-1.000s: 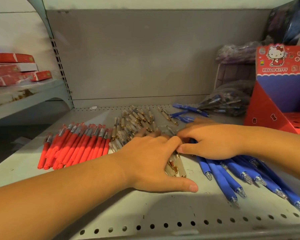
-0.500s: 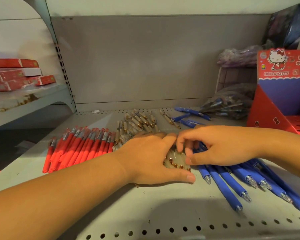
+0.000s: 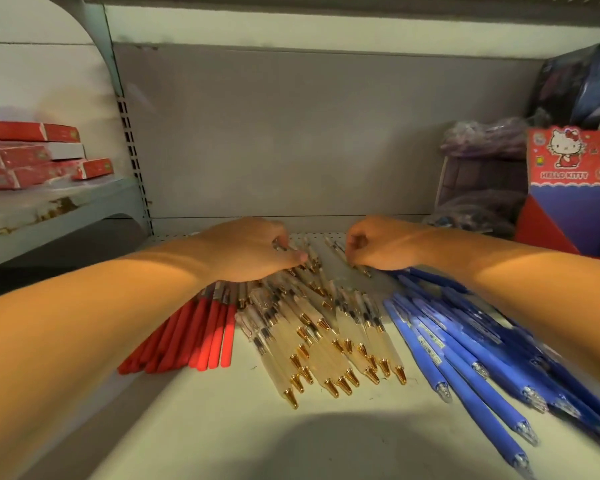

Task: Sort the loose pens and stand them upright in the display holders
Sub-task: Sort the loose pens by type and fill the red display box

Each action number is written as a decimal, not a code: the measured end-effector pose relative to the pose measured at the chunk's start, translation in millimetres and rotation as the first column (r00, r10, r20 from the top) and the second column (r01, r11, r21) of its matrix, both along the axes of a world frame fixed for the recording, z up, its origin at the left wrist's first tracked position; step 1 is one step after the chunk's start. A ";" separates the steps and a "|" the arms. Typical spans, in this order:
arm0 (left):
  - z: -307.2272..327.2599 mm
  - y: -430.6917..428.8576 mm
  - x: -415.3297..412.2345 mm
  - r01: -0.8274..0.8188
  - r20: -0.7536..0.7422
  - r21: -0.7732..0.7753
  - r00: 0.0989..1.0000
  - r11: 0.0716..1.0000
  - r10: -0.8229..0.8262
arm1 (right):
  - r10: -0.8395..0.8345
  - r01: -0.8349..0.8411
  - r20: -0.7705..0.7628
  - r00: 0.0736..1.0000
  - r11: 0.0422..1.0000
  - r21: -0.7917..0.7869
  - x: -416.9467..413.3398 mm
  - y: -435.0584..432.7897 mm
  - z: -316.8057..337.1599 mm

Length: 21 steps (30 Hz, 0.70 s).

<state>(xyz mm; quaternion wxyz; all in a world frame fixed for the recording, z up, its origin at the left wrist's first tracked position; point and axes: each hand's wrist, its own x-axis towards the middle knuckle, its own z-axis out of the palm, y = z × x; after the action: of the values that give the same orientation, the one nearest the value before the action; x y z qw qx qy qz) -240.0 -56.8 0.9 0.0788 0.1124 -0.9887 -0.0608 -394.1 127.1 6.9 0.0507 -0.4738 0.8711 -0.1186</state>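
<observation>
Metal, painted pale and smooth, is forming the shelf (image 3: 222, 427) in the single head view, with a row of punched holes running along its back edge. Three groups of pens are lying flat on it, none standing in a holder. On the left we are seeing the red pens (image 3: 201, 337), matte barrels with grey clips, packed side by side; we are counting roughly ten, though our left forearm is covering some. In the middle the clear pens (image 3: 326, 344) are spreading in a loose fan, translucent cream barrels ending in shiny gold cone tips; about twenty, too overlapped for an exact count. On the right the blue pens (image 3: 465, 362) are lying with soft-looking matte barrels and clear ribbed tips, perhaps fifteen, partly under our right forearm.

Our left hand (image 3: 246, 251) is resting on the far end of the clear pens, its grip curled with fingertips pressing onto a few of them. Our right hand (image 3: 381, 244) is sitting just beside it, its grip curled and pinching at one clear pen near the back of the shelf.

At far right a red cardboard display holder (image 3: 568, 202) with a cartoon cat print is standing. Three or four red boxes (image 3: 32, 157) are lying stacked on the neighbouring shelf at left.
</observation>
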 end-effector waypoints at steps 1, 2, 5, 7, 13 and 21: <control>-1.7 -4.3 -5.7 -0.020 0.003 0.008 1.000 1.000 0.020 | -0.012 0.012 -0.008 1.000 1.000 0.002 -5.9 -6.7 -1.8; -3.3 -7.3 -11.1 -0.042 0.006 0.016 0.999 0.999 0.042 | -0.019 0.019 -0.013 1.000 1.000 -0.002 -11.4 -12.6 -3.6; -8.8 -12.3 -24.8 -0.112 0.020 0.037 0.994 0.993 0.111 | -0.014 0.014 -0.047 0.999 1.000 -0.011 -26.0 -28.0 -5.9; -10.4 -14.1 -33.5 -0.171 0.046 0.060 0.985 0.983 0.169 | -0.022 0.022 -0.081 0.996 1.000 -0.005 -36.1 -38.2 -3.8; -6.6 -25.5 -59.1 -0.380 0.148 0.137 0.921 0.915 0.360 | -0.060 0.065 -0.028 0.998 0.980 0.188 -54.4 -70.0 -2.6; 7.5 -19.5 -68.2 -0.479 0.265 0.250 0.870 0.842 0.416 | -0.192 0.087 0.235 0.953 0.915 0.394 -40.3 -107.1 5.7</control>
<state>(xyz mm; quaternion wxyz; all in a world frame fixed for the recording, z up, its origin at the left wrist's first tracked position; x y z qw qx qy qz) -308.2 -76.3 8.4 -0.0273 0.3574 -0.9156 -0.1823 -434.4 19.9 12.5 0.2501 -0.3706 0.8943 -0.0142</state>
